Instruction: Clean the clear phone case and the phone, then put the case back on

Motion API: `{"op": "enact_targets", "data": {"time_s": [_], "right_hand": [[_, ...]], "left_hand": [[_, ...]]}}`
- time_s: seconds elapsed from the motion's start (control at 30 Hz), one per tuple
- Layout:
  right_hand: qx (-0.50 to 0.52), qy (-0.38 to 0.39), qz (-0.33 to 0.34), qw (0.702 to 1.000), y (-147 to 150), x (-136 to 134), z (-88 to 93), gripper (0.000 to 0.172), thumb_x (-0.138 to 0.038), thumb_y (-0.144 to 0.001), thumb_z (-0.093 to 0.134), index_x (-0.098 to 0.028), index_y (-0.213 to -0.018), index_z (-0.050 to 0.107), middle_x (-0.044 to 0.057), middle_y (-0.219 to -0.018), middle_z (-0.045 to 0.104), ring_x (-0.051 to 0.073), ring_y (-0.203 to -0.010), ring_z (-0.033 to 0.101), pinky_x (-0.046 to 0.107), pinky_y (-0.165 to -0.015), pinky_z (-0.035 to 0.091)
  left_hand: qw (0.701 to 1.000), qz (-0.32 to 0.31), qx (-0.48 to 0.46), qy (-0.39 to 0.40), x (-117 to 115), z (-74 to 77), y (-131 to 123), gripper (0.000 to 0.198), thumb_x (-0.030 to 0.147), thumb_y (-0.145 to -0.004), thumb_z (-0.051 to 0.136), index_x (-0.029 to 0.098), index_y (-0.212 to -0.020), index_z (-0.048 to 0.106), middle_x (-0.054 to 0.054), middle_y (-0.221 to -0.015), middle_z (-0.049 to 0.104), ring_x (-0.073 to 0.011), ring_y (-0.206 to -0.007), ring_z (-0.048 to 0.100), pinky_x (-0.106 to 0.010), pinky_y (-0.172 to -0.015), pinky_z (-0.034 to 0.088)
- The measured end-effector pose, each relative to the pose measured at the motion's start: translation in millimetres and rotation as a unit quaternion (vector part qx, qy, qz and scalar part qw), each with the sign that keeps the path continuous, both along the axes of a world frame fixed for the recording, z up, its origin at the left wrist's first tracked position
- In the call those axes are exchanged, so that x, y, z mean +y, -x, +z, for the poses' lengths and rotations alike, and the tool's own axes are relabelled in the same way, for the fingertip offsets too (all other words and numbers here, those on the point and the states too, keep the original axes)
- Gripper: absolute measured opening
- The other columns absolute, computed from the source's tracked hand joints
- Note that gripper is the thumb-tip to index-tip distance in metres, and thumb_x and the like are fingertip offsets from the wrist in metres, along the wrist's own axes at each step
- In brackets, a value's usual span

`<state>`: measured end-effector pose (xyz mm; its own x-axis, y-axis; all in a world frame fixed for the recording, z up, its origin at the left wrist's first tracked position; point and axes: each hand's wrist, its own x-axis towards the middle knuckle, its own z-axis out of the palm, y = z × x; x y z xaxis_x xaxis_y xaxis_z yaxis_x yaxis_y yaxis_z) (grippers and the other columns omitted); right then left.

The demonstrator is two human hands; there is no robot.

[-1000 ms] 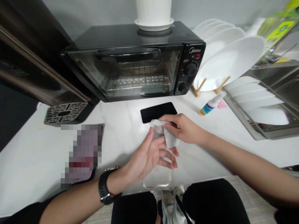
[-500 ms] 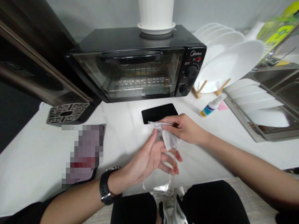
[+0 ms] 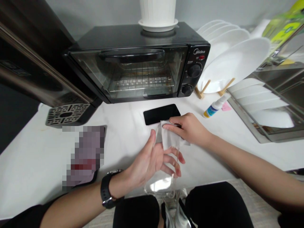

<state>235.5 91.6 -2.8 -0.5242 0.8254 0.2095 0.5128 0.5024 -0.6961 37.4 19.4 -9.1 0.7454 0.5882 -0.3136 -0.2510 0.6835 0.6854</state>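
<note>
My left hand (image 3: 154, 160) holds a clear phone case (image 3: 161, 184) by its edges, thumb on one side and fingers curled round the other. In my right hand (image 3: 190, 126) a grey cleaning cloth (image 3: 169, 136) is pinched, pressed against the upper end of the case. Part of the cloth hangs down over the transparent case. Just beyond both hands, a black smartphone (image 3: 161, 114) lies flat on the white counter (image 3: 123, 126), its screen up. To the right of it stands a small spray bottle (image 3: 212, 108) with a blue and yellow label.
A black toaster oven (image 3: 137, 72) sits at the back with a white pot (image 3: 158, 14) on top. White plates (image 3: 237, 63) stand in a rack at right, beside a sink (image 3: 263, 133). A pixelated flat object (image 3: 86, 155) lies at left, near a drip tray (image 3: 67, 114).
My right hand has drawn slightly right, and the cloth has opened out from a bunched shape into a flatter hanging piece. The left hand keeps its hold, its thumb a little lower-left.
</note>
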Motion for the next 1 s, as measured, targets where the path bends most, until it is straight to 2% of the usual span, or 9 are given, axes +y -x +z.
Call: {"op": "enact_targets", "data": {"time_s": [0.07, 0.2, 0.37, 0.5, 0.57, 0.67, 0.73, 0.87, 1.0], "right_hand": [[0.027, 0.033, 0.018, 0.999, -0.1, -0.1, 0.5, 0.049, -0.052, -0.102, 0.056, -0.020, -0.065, 0.048, -0.006, -0.057, 0.037, 0.010, -0.055, 0.032, 0.028, -0.057, 0.025], [0.111, 0.177, 0.075, 0.975, -0.8, 0.1, 0.8, 0.040, -0.055, -0.101, 0.056, -0.019, -0.083, 0.058, -0.005, -0.069, 0.046, 0.011, -0.061, 0.039, 0.025, -0.054, 0.029], [0.089, 0.127, 0.012, 0.988, -0.7, -0.4, 0.2, 0.057, -0.057, -0.099, 0.059, -0.020, -0.060, 0.040, -0.006, -0.060, 0.026, 0.009, -0.058, 0.027, 0.026, -0.051, 0.021], [0.178, 0.245, 0.099, 0.948, -0.3, -0.5, 3.9, 0.040, -0.056, -0.099, 0.060, -0.018, -0.086, 0.060, -0.003, -0.073, 0.054, 0.010, -0.063, 0.046, 0.024, -0.056, 0.037], [0.208, 0.286, 0.120, 0.927, -0.7, -0.4, 4.7, 0.039, -0.057, -0.095, 0.066, -0.018, -0.094, 0.062, -0.001, -0.078, 0.060, 0.011, -0.064, 0.050, 0.024, -0.056, 0.039], [0.174, 0.224, 0.071, 0.956, -0.5, -1.6, 2.1, 0.049, -0.057, -0.093, 0.068, -0.018, -0.068, 0.053, -0.006, -0.061, 0.042, 0.008, -0.056, 0.036, 0.023, -0.049, 0.026], [0.142, 0.168, 0.038, 0.975, 0.2, -2.5, -0.4, 0.054, -0.058, -0.097, 0.062, -0.019, -0.063, 0.048, -0.006, -0.059, 0.035, 0.008, -0.056, 0.032, 0.024, -0.049, 0.024], [0.163, 0.146, 0.013, 0.976, 1.0, -0.1, -0.4, 0.046, -0.055, -0.102, 0.054, -0.017, -0.076, 0.061, -0.003, -0.071, 0.049, 0.010, -0.065, 0.043, 0.024, -0.055, 0.034], [0.226, 0.182, 0.056, 0.955, -0.2, 5.3, 3.1, 0.033, -0.050, -0.093, 0.070, -0.018, -0.090, 0.067, 0.002, -0.090, 0.061, 0.014, -0.081, 0.056, 0.026, -0.068, 0.045]], "left_hand": [[1.000, -0.008, 0.000, -0.001, -0.2, -1.0, 0.1, 0.094, 0.086, -0.093, 0.011, 0.010, -0.097, 0.067, -0.014, -0.103, 0.061, -0.0204, -0.074, 0.064, -0.039, -0.073, 0.050], [1.000, 0.010, 0.007, 0.006, -1.8, -0.3, 0.2, 0.088, 0.086, -0.093, 0.015, 0.015, -0.111, 0.064, -0.012, -0.101, 0.064, -0.0198, -0.072, 0.064, -0.039, -0.074, 0.048], [1.000, -0.001, 0.018, -0.021, -1.2, 2.6, -0.2, 0.092, 0.085, -0.094, 0.014, 0.010, -0.094, 0.068, -0.016, -0.102, 0.064, -0.0202, -0.073, 0.063, -0.037, -0.072, 0.048], [0.999, 0.034, 0.008, 0.002, -1.9, 3.6, -0.9, 0.084, 0.085, -0.095, 0.020, 0.016, -0.118, 0.063, -0.012, -0.099, 0.066, -0.0201, -0.071, 0.064, -0.036, -0.071, 0.048], [0.999, 0.046, 0.011, 0.007, -2.8, 3.8, -1.2, 0.081, 0.084, -0.096, 0.021, 0.019, -0.124, 0.060, -0.011, -0.098, 0.068, -0.0208, -0.072, 0.065, -0.036, -0.072, 0.048], [1.000, 0.021, 0.018, 0.007, -2.6, 2.7, -1.0, 0.085, 0.084, -0.095, 0.019, 0.016, -0.113, 0.066, -0.013, -0.099, 0.069, -0.0205, -0.073, 0.065, -0.036, -0.074, 0.048], [1.000, 0.008, 0.015, 0.014, -1.1, 1.3, -0.4, 0.092, 0.087, -0.093, 0.018, 0.012, -0.103, 0.071, -0.015, -0.101, 0.069, -0.0199, -0.074, 0.063, -0.036, -0.076, 0.047], [1.000, 0.019, 0.004, 0.021, 1.6, 0.1, 0.4, 0.097, 0.085, -0.095, 0.021, 0.005, -0.109, 0.074, -0.021, -0.118, 0.066, -0.0208, -0.088, 0.061, -0.037, -0.088, 0.048], [0.996, 0.077, -0.018, 0.030, 0.4, 2.2, 0.6, 0.074, 0.072, -0.102, 0.029, 0.012, -0.121, 0.069, -0.017, -0.116, 0.068, -0.0209, -0.088, 0.061, -0.037, -0.084, 0.050]]}}
